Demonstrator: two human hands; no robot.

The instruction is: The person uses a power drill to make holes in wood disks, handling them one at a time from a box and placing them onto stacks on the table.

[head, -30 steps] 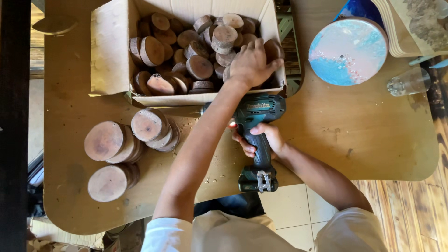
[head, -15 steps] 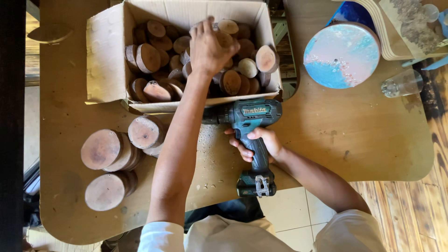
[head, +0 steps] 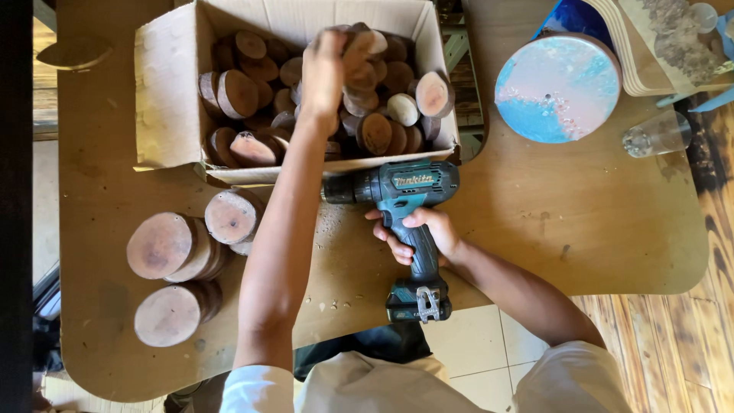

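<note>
My left hand (head: pixel 325 76) reaches into an open cardboard box (head: pixel 170 99) filled with several round wood slices, and its fingers are closed on one wood slice (head: pixel 359 44) lifted above the pile. My right hand (head: pixel 419 233) grips the handle of a teal and black cordless drill (head: pixel 405 191) that lies on its side on the wooden tabletop (head: pixel 535 222), its chuck pointing left toward my left forearm. Wood shavings lie scattered under the drill.
Stacks of larger wood slices (head: pixel 164 245) lie on the table left of my arm. A round disc with a pink and blue surface (head: pixel 556 88) sits at the upper right, beside a clear glass (head: pixel 657 136) and a layered wooden board (head: pixel 657 46).
My left hand has moved leftward across the box and has lifted a wood slice from the pile. My right hand stays on the drill's handle.
</note>
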